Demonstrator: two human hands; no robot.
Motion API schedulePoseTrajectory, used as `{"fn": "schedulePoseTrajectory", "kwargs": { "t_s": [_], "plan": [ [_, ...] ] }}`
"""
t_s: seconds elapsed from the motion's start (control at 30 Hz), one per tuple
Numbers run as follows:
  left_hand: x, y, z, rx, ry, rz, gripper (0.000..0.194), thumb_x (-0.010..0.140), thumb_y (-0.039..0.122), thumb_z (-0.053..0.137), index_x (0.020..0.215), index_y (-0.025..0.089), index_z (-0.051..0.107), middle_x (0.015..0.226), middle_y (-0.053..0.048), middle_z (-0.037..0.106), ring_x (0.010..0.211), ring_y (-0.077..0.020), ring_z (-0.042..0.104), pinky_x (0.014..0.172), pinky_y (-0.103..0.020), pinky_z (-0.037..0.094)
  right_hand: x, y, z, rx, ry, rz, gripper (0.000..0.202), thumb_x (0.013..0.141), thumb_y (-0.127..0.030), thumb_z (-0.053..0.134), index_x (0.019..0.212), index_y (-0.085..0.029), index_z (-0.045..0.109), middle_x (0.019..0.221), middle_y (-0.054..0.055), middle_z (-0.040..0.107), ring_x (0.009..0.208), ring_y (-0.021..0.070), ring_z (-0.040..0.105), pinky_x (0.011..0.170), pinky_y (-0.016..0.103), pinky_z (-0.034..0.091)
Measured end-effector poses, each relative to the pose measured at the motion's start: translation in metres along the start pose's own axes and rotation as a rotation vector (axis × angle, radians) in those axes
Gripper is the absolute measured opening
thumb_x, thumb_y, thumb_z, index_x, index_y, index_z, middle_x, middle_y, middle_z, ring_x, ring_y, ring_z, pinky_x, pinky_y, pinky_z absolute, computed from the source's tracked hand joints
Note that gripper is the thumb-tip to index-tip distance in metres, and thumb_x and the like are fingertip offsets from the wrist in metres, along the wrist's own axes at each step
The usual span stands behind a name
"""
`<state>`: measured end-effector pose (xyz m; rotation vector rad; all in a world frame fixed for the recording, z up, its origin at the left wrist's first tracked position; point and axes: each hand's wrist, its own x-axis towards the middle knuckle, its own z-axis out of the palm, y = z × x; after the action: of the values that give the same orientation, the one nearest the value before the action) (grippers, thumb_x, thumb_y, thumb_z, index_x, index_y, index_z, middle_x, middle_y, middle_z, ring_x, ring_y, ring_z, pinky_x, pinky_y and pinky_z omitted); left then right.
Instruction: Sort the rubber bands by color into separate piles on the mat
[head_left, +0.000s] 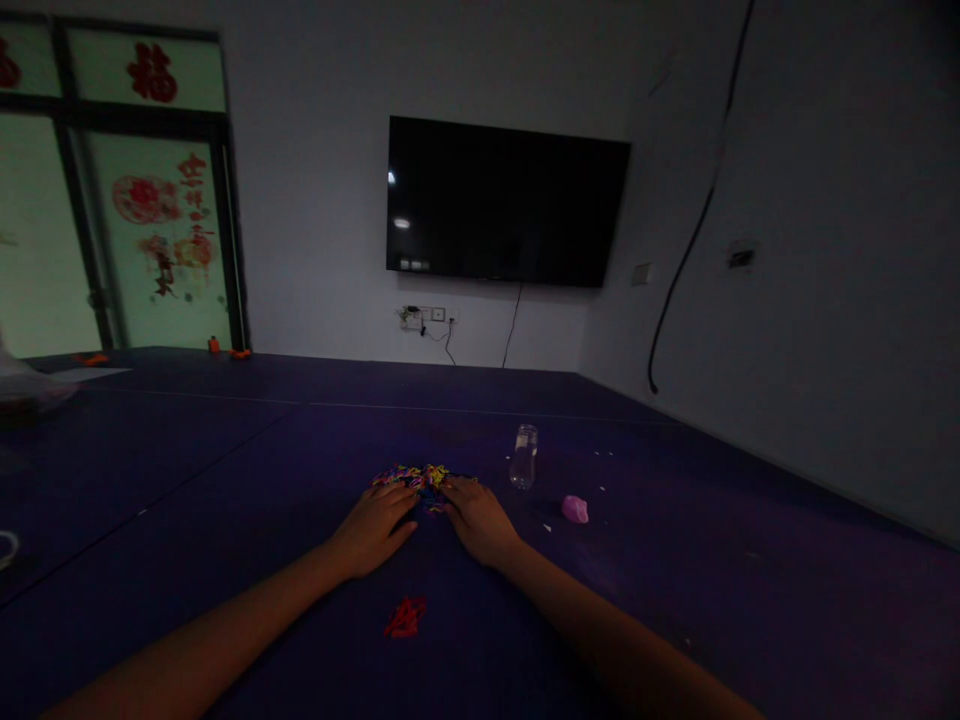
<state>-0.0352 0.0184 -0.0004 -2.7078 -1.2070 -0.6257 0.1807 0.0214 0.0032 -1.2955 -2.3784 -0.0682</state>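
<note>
A pile of small multicoloured bands, perhaps rubber bands, lies on the dark purple tabletop. My left hand rests at the pile's near left side, fingers stretched out over its edge and thumb apart. From the right, my right hand lies with its fingers extended onto the bands. Neither hand shows anything gripped, though the fingertips partly cover the pile. Closer to me, between my forearms, sits a small separate heap of red bands.
A clear bottle stands right of the pile, with a pink lump and white scraps nearby. Orange objects lie at the far left edge. A clear plastic bag is at left. A television hangs on the wall.
</note>
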Motion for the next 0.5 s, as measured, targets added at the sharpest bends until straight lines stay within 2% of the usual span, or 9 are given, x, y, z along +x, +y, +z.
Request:
{"fn": "schedulePoseTrajectory", "kwargs": {
  "t_s": [0.17,0.27,0.37,0.43,0.5],
  "plan": [
    [0.0003,0.0001,-0.0005,0.019,-0.025,0.047,0.038,0.094,0.035,0.039,0.127,0.02,0.052,0.136,-0.009,0.05,0.128,-0.0261,0.04,0.103,-0.049,0.034,-0.0005,-0.0017,-0.0019,0.034,-0.024,-0.117,0.035,0.094,-0.024,0.038,0.124,-0.021,0.055,0.132,0.009,0.054,0.125,0.0229,0.044,0.106,0.046,0.029],
    [0.0008,-0.0005,0.0002,0.031,-0.049,0.106,0.039,0.095,0.035,0.037,0.13,0.021,0.05,0.14,-0.007,0.047,0.131,-0.0243,0.037,0.105,-0.046,0.032,0.0001,0.0008,-0.0015,0.061,-0.039,-0.241,0.035,0.093,-0.022,0.038,0.122,-0.019,0.057,0.131,0.009,0.055,0.123,0.0222,0.045,0.104,0.042,0.033],
    [0.0011,-0.0012,0.001,0.043,-0.075,0.109,0.04,0.096,0.036,0.036,0.131,0.022,0.048,0.14,-0.007,0.047,0.131,-0.0241,0.036,0.106,-0.046,0.031,0.0009,0.003,-0.0009,0.096,-0.034,-0.324,0.035,0.092,-0.02,0.039,0.122,-0.018,0.057,0.128,0.01,0.057,0.12,0.0208,0.048,0.102,0.038,0.036],
    [0.0008,-0.0015,0.0012,0.035,-0.072,0.099,0.041,0.096,0.037,0.036,0.132,0.022,0.046,0.138,-0.007,0.049,0.131,-0.0241,0.037,0.105,-0.046,0.032,0.0012,0.0034,-0.0006,0.102,-0.022,-0.325,0.034,0.091,-0.02,0.039,0.121,-0.019,0.058,0.126,0.009,0.058,0.118,0.0199,0.05,0.101,0.037,0.037],
    [0.0003,-0.0016,0.0011,0.024,-0.057,0.087,0.041,0.095,0.039,0.036,0.131,0.023,0.047,0.135,-0.007,0.052,0.131,-0.0244,0.037,0.104,-0.046,0.033,0.0012,0.0033,0.0001,0.082,0.007,-0.258,0.032,0.091,-0.02,0.041,0.118,-0.02,0.06,0.124,0.009,0.059,0.117,0.0204,0.051,0.101,0.039,0.036]
  ]
}}
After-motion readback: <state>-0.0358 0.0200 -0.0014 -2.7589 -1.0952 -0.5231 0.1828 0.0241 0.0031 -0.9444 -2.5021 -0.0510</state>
